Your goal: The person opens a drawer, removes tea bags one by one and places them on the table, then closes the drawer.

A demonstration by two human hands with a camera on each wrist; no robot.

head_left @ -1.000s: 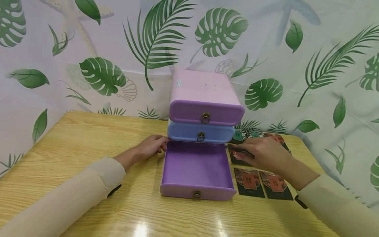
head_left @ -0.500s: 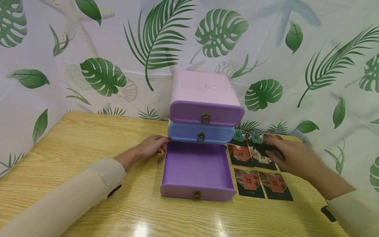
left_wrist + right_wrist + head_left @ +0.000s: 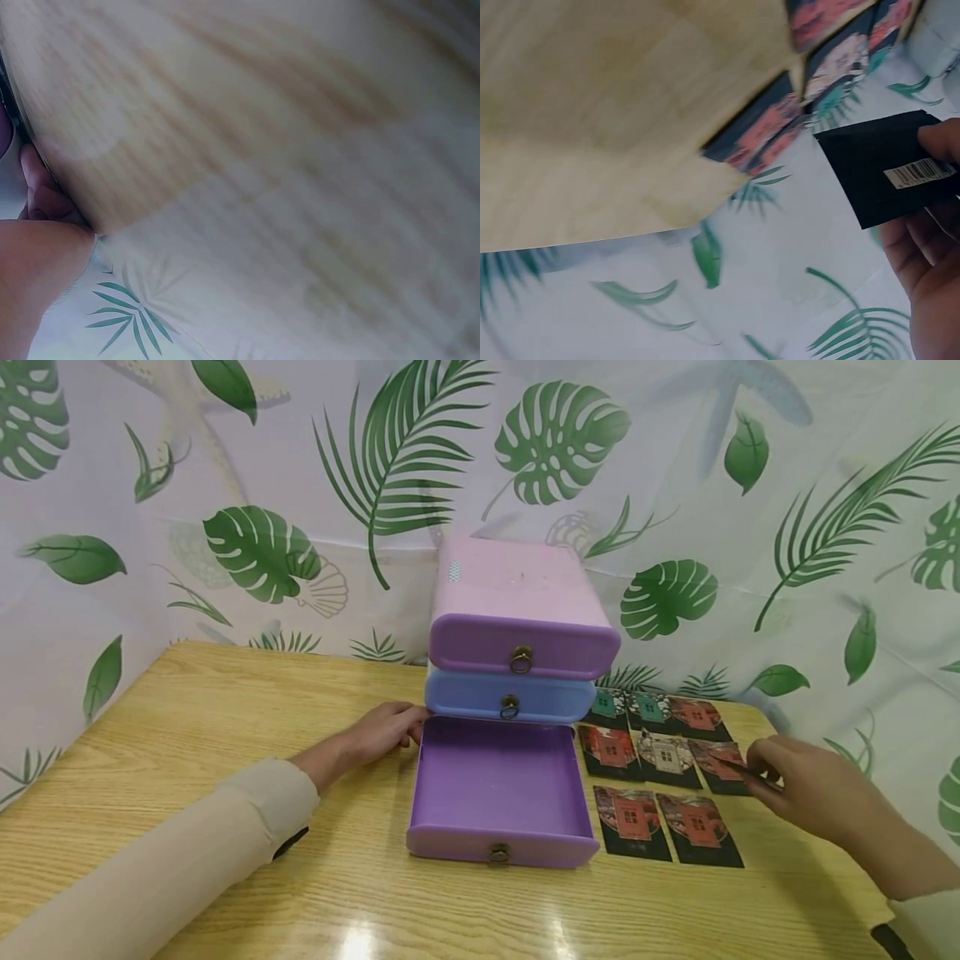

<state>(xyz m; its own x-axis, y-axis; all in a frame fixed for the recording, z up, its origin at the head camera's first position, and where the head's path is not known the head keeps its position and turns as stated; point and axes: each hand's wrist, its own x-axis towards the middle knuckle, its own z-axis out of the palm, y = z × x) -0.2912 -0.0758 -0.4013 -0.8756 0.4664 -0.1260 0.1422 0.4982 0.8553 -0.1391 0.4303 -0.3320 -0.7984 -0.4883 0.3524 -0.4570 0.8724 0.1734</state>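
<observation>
In the head view, a stacked drawer unit (image 3: pixel 525 577) has a pink top, a closed purple drawer front and a closed blue one. Its lowest purple drawer (image 3: pixel 495 785) is pulled out and holds nothing. My left hand (image 3: pixel 381 732) touches the unit's left side near the open drawer; some fingertips are hidden. At the right, my right hand (image 3: pixel 817 785) pinches a thin dark packet (image 3: pixel 877 165) between thumb and fingers. Its black back with a barcode shows in the right wrist view. The packet is held above the table, near the right-hand packet (image 3: pixel 720 764) of the middle row.
Several flat packets with dark edges and red, green or beige labels lie in rows right of the unit, such as the red packet (image 3: pixel 633 822) in front. The wooden table (image 3: pixel 300 877) ends at a leaf-printed cloth (image 3: pixel 300 468) behind.
My right hand has moved right, away from the drawer unit and past the rows of packets, with the dark packet held throughout. My left hand has stayed at the unit's side.
</observation>
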